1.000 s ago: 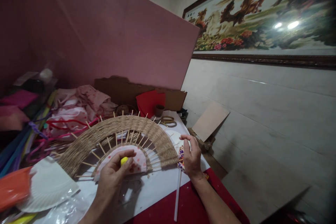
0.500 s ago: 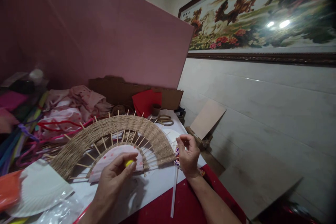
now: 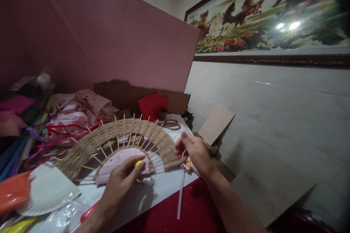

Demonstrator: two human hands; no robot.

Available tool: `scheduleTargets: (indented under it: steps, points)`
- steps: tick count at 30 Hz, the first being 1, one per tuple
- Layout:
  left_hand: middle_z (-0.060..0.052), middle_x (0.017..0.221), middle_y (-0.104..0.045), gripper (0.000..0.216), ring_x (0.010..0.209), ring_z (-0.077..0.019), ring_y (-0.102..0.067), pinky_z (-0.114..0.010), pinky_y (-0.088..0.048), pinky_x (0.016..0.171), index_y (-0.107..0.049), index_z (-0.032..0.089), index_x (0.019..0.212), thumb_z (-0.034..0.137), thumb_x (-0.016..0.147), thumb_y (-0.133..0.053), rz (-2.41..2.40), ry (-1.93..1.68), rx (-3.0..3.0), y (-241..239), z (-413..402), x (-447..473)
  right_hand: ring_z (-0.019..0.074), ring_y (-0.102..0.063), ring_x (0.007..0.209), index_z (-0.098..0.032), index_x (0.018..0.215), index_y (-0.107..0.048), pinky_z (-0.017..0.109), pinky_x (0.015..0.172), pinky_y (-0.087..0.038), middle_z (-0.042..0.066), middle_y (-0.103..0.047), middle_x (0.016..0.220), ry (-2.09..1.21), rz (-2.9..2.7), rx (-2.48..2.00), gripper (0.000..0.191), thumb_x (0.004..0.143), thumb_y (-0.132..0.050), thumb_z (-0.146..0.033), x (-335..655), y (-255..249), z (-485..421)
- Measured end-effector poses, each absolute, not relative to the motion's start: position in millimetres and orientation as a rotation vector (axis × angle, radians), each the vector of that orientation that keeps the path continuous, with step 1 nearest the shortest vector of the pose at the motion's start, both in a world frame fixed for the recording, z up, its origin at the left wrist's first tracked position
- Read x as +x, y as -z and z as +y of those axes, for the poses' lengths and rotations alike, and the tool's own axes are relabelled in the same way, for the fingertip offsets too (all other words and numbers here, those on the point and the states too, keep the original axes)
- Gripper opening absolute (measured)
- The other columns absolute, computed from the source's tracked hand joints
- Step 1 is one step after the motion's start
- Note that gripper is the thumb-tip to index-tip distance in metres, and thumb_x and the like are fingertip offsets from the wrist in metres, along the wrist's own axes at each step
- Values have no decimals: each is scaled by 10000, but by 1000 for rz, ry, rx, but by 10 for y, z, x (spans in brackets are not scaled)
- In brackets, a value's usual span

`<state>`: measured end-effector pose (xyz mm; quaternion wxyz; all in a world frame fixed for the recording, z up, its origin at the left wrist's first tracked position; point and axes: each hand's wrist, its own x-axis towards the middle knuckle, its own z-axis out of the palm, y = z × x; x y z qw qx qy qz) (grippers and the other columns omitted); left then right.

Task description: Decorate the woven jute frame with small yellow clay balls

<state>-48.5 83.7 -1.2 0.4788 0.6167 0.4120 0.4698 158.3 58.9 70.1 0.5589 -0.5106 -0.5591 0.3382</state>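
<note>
The left hand pinches a yellow ball on the near side of the fan. The right hand, fingers curled, is by the fan's right end; whether it grips anything, I cannot tell. Scissors lie beyond the fan.

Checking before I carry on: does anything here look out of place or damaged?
The brown cardboard behind the woven fan has a ragged top edge, as if torn. The pale stick looks slightly out of place, jutting past the white sheet over the red surface.
</note>
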Motion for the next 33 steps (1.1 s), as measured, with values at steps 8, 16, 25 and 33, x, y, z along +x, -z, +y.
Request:
scheduleTargets:
  steps: [8, 16, 25, 33]
  points:
    - [-34, 852, -705, 273, 794, -189, -625, -264, -442, 707, -674, 223, 933, 415, 825, -512, 970, -943, 1941, 34, 796, -482, 141, -597, 637, -176, 686, -647, 237, 549, -306, 26, -680, 679, -335, -2208, -1505, 304, 903, -467, -290, 1199, -340, 384]
    - [-42, 772, -707, 298, 686, -185, -614, -251, -412, 625, -680, 203, 921, 429, 815, -517, 1086, -977, 1981, 72, 842, -526, 129, -598, 715, -172, 746, -630, 212, 611, -349, 16, -682, 754, -398, -2255, -1425, 218, 894, -477, -223, 1190, -186, 600]
    - [-46, 697, -681, 371, 632, -180, -593, -258, -397, 596, -679, 176, 917, 450, 844, -440, 1159, -954, 1971, 95, 901, -518, 205, -599, 914, -159, 947, -648, 273, 756, -416, 92, -680, 958, -417, -2523, -1356, 194, 866, -511, -270, 1277, -346, 649]
    - [-21, 603, -623, 367, 559, -159, -542, -253, -375, 536, -695, 183, 907, 477, 807, -498, 1125, -956, 1850, 93, 875, -500, 128, -576, 622, -169, 741, -677, 225, 586, -398, 15, -668, 677, -583, -2312, -1307, 176, 818, -519, -185, 1440, -521, 817]
